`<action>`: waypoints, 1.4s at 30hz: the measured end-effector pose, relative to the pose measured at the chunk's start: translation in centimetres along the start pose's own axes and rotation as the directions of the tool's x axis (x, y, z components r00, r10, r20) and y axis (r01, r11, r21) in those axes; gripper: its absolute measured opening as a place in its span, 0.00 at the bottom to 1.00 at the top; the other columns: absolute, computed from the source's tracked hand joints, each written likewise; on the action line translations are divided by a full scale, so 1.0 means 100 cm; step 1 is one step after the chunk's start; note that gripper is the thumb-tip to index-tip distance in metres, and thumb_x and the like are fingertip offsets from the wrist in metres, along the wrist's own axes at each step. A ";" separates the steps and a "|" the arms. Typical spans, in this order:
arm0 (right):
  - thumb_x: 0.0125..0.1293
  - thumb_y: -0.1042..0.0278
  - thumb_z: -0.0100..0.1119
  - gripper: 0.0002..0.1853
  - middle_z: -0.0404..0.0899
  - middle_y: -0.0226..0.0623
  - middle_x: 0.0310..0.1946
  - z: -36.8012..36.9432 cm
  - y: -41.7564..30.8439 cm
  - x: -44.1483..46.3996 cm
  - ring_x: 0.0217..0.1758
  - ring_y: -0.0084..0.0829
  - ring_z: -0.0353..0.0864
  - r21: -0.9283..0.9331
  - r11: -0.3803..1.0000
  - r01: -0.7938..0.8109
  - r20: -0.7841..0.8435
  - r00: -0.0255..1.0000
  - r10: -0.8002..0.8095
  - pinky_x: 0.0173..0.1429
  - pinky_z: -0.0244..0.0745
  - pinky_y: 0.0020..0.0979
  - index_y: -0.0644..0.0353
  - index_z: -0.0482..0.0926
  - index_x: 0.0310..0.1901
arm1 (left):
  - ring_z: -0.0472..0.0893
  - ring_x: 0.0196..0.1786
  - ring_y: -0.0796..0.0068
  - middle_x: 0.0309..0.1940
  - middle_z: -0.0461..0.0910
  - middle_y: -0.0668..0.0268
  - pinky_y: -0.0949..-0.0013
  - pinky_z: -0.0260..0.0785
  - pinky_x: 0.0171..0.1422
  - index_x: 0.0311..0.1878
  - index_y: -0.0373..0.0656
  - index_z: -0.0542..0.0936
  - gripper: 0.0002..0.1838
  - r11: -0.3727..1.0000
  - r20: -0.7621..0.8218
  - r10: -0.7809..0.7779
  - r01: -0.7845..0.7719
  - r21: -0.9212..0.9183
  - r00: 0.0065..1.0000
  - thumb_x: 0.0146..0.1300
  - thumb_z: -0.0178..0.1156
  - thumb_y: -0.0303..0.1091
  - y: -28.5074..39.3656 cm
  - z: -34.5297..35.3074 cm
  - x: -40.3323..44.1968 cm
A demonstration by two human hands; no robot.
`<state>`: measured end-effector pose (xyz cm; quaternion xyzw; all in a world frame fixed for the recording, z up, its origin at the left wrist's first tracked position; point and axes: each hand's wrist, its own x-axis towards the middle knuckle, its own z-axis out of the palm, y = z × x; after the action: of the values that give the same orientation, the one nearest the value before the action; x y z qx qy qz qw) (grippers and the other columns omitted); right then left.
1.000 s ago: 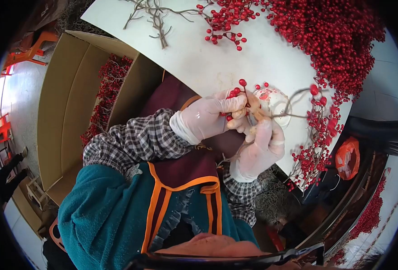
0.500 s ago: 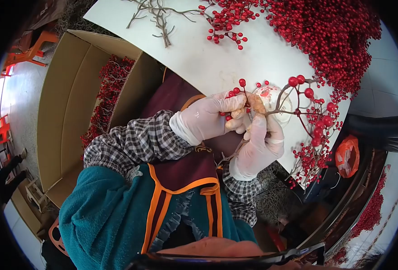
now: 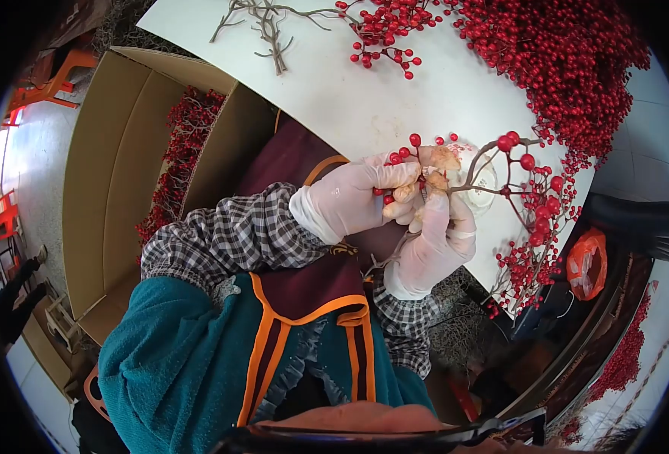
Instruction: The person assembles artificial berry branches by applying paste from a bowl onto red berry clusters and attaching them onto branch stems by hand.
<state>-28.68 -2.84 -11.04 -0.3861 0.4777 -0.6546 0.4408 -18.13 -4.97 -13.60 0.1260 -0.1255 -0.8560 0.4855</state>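
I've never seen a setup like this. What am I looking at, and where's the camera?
There is no machine here, only a person at work. The view comes from one head-worn camera looking forward and down. On the white tabletop lie a heap of red berries and some brown twigs. The gloved left hand pinches a small berry sprig; the gloved right hand holds a larger branched stem with berries. Beside the tabletop, an open cardboard box holds berry sprays too.
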 end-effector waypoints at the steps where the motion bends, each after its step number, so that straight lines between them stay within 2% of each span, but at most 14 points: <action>1: 0.67 0.77 0.56 0.07 0.74 0.28 0.23 0.001 -0.001 0.000 0.19 0.15 0.66 -0.009 1.000 -0.019 -0.011 1.000 0.019 0.24 0.66 0.19 0.72 0.79 0.42 | 0.62 0.24 0.76 0.17 0.67 0.69 0.73 0.56 0.34 0.36 0.41 0.75 0.17 1.000 0.009 0.009 -0.009 0.025 1.000 0.74 0.45 0.45 0.000 -0.001 0.000; 4: 0.66 0.76 0.56 0.08 0.74 0.27 0.23 -0.001 0.002 0.001 0.20 0.15 0.66 -0.032 0.999 -0.008 -0.014 1.000 0.008 0.25 0.65 0.18 0.72 0.79 0.42 | 0.63 0.23 0.76 0.18 0.68 0.69 0.73 0.55 0.32 0.30 0.41 0.73 0.19 0.998 -0.038 -0.039 0.037 -0.044 0.999 0.73 0.46 0.44 0.004 0.005 0.000; 6: 0.66 0.79 0.56 0.07 0.76 0.33 0.27 -0.004 0.005 0.002 0.22 0.18 0.71 -0.028 1.000 -0.005 0.023 1.000 0.005 0.25 0.68 0.18 0.70 0.78 0.43 | 0.64 0.23 0.76 0.18 0.69 0.68 0.73 0.55 0.32 0.31 0.41 0.73 0.18 0.997 -0.039 -0.040 0.038 -0.068 0.998 0.73 0.46 0.44 0.003 0.003 0.000; 8: 0.65 0.84 0.55 0.09 0.81 0.44 0.36 -0.009 0.006 0.001 0.25 0.25 0.80 -0.010 0.999 -0.031 0.083 0.996 0.032 0.25 0.74 0.21 0.66 0.74 0.46 | 0.64 0.24 0.76 0.19 0.69 0.68 0.73 0.56 0.32 0.32 0.41 0.73 0.18 0.997 -0.069 -0.051 0.046 -0.070 0.996 0.73 0.47 0.44 0.003 0.003 -0.001; 10: 0.65 0.83 0.56 0.08 0.81 0.41 0.34 -0.014 0.013 -0.001 0.25 0.21 0.78 -0.042 0.998 -0.038 0.056 0.998 0.040 0.26 0.72 0.19 0.66 0.75 0.45 | 0.65 0.24 0.76 0.20 0.70 0.68 0.73 0.57 0.33 0.33 0.40 0.73 0.17 0.997 -0.125 -0.066 0.060 -0.050 0.990 0.73 0.47 0.43 0.006 0.007 -0.002; 13: 0.65 0.82 0.57 0.08 0.80 0.36 0.32 -0.021 0.019 -0.001 0.26 0.17 0.72 -0.047 0.999 -0.023 0.058 0.998 0.025 0.28 0.69 0.17 0.66 0.76 0.45 | 0.66 0.26 0.76 0.21 0.70 0.68 0.73 0.58 0.35 0.36 0.39 0.72 0.16 0.996 -0.125 0.030 -0.020 0.082 0.992 0.73 0.47 0.43 0.000 0.004 -0.003; 14: 0.65 0.82 0.57 0.08 0.79 0.35 0.32 -0.022 0.019 -0.002 0.26 0.15 0.70 -0.042 0.999 -0.013 0.066 0.998 0.015 0.29 0.67 0.17 0.66 0.76 0.45 | 0.67 0.26 0.76 0.21 0.70 0.69 0.73 0.59 0.36 0.38 0.38 0.73 0.16 0.999 -0.124 0.014 -0.009 0.040 0.992 0.73 0.48 0.43 0.000 0.004 -0.003; 16: 0.65 0.81 0.57 0.07 0.79 0.35 0.32 -0.022 0.018 -0.002 0.25 0.15 0.68 -0.007 1.000 0.005 0.094 0.996 -0.004 0.29 0.65 0.17 0.66 0.77 0.45 | 0.68 0.28 0.77 0.21 0.71 0.69 0.73 0.59 0.38 0.41 0.37 0.73 0.16 0.999 -0.119 -0.018 0.012 -0.047 0.993 0.73 0.48 0.43 0.004 0.005 -0.001; 20: 0.66 0.79 0.57 0.07 0.80 0.36 0.32 -0.017 0.017 -0.002 0.25 0.15 0.68 0.050 0.998 -0.025 0.010 1.000 0.025 0.28 0.64 0.17 0.66 0.77 0.45 | 0.68 0.28 0.78 0.23 0.71 0.70 0.74 0.59 0.39 0.47 0.36 0.74 0.18 0.999 -0.069 0.042 -0.039 0.038 0.997 0.73 0.49 0.44 -0.004 -0.005 0.000; 22: 0.66 0.80 0.57 0.08 0.80 0.36 0.32 -0.018 0.018 -0.001 0.25 0.15 0.69 0.032 0.999 -0.010 0.051 0.999 0.008 0.28 0.64 0.17 0.66 0.76 0.46 | 0.68 0.28 0.78 0.23 0.71 0.71 0.74 0.59 0.39 0.48 0.35 0.74 0.18 0.990 -0.034 0.084 -0.079 0.117 0.996 0.73 0.49 0.43 -0.003 -0.005 0.000; 25: 0.66 0.80 0.56 0.09 0.81 0.38 0.32 -0.016 0.016 0.001 0.25 0.15 0.69 -0.023 0.999 -0.042 0.041 0.998 0.043 0.27 0.64 0.17 0.66 0.76 0.47 | 0.67 0.28 0.79 0.24 0.70 0.71 0.74 0.59 0.39 0.45 0.36 0.73 0.15 1.000 -0.050 0.022 -0.021 0.022 0.999 0.72 0.50 0.41 0.001 0.001 0.000; 31: 0.66 0.79 0.56 0.08 0.83 0.41 0.35 -0.019 0.019 -0.001 0.25 0.15 0.69 0.009 1.000 -0.030 0.064 0.998 0.029 0.27 0.63 0.17 0.66 0.76 0.47 | 0.67 0.28 0.80 0.25 0.70 0.71 0.75 0.58 0.39 0.44 0.36 0.73 0.14 0.989 -0.010 0.073 -0.071 0.133 0.997 0.72 0.51 0.40 -0.001 -0.005 0.000; 34: 0.66 0.79 0.56 0.08 0.83 0.41 0.35 -0.019 0.019 0.000 0.24 0.15 0.69 0.023 0.999 -0.039 0.067 0.997 0.037 0.26 0.63 0.17 0.65 0.77 0.47 | 0.67 0.28 0.79 0.25 0.70 0.70 0.75 0.59 0.38 0.40 0.37 0.73 0.13 0.998 -0.041 0.042 -0.040 0.054 0.998 0.72 0.50 0.39 0.002 0.000 0.001; 42: 0.66 0.79 0.57 0.09 0.83 0.43 0.37 -0.017 0.018 0.000 0.24 0.15 0.69 -0.041 0.998 -0.055 0.057 0.997 0.057 0.26 0.63 0.16 0.64 0.77 0.47 | 0.69 0.30 0.79 0.25 0.71 0.70 0.75 0.62 0.40 0.34 0.40 0.72 0.13 0.994 -0.047 0.032 -0.026 0.108 0.998 0.74 0.49 0.38 0.003 0.000 -0.001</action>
<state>-29.89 -2.67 -13.23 -0.4001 0.4880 -0.6210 0.4649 -17.84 -5.07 -13.52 0.1710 -0.1612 -0.8375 0.4933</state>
